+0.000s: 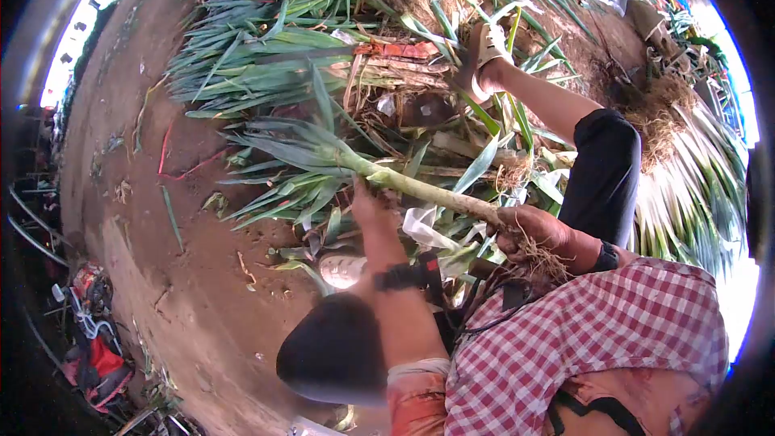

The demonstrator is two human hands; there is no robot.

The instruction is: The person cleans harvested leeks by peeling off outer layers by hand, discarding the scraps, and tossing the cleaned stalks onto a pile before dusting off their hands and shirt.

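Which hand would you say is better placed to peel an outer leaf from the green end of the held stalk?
Probably the left hand: it is at the stalk, close to where the green leaves fan out. The right hand grips farther away, beside the roots.

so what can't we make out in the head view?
All head view:
- Left hand: fingers behind the leek, blurred; grip unclear.
- Right hand: fingertips hidden by roots.
- Left shoe: partly behind forearm and knee.
- Red item: too small and blurred to name.
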